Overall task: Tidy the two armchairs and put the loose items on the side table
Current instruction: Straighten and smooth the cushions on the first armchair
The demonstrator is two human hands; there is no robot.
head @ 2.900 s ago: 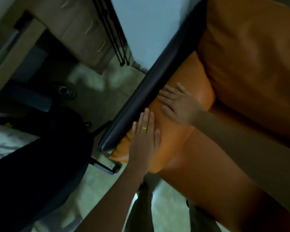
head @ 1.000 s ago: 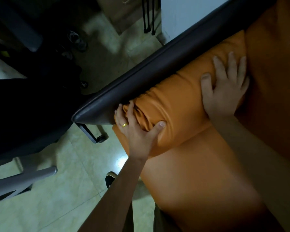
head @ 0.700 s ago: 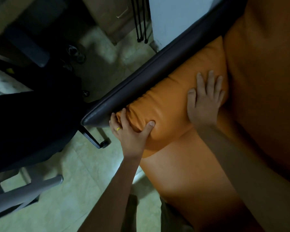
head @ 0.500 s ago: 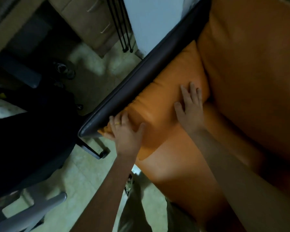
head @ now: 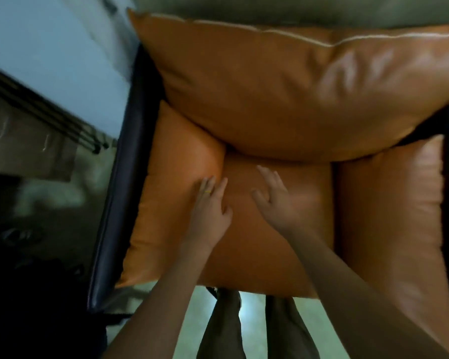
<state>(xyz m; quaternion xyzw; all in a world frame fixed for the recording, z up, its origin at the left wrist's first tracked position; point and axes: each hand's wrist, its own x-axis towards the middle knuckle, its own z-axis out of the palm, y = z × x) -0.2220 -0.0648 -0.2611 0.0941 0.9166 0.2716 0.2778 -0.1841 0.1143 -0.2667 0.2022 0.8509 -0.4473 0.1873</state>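
Observation:
An orange leather armchair fills the view, framed by a dark armrest (head: pixel 116 193) on the left. Its left side cushion (head: pixel 174 193), seat cushion (head: pixel 272 244), right side cushion (head: pixel 389 218) and big back cushion (head: pixel 283 94) all show. My left hand (head: pixel 210 207), with a yellow ring, lies with straight fingers at the seam between left side cushion and seat. My right hand (head: pixel 275 198) is spread, fingers straight, over the seat cushion; the frame is blurred and contact is unclear. Neither hand holds anything.
A pale blue wall (head: pixel 55 47) and a wooden cabinet (head: pixel 24 149) stand to the left of the chair. Pale tiled floor (head: pixel 252 320) and my legs (head: pixel 226 330) show below the seat's front edge. A dark shape (head: pixel 36 294) fills the lower left.
My left hand let go of the left side cushion's front corner and moved to the seat seam. My right hand slid off that cushion onto the seat. My view swung right, facing the chair squarely.

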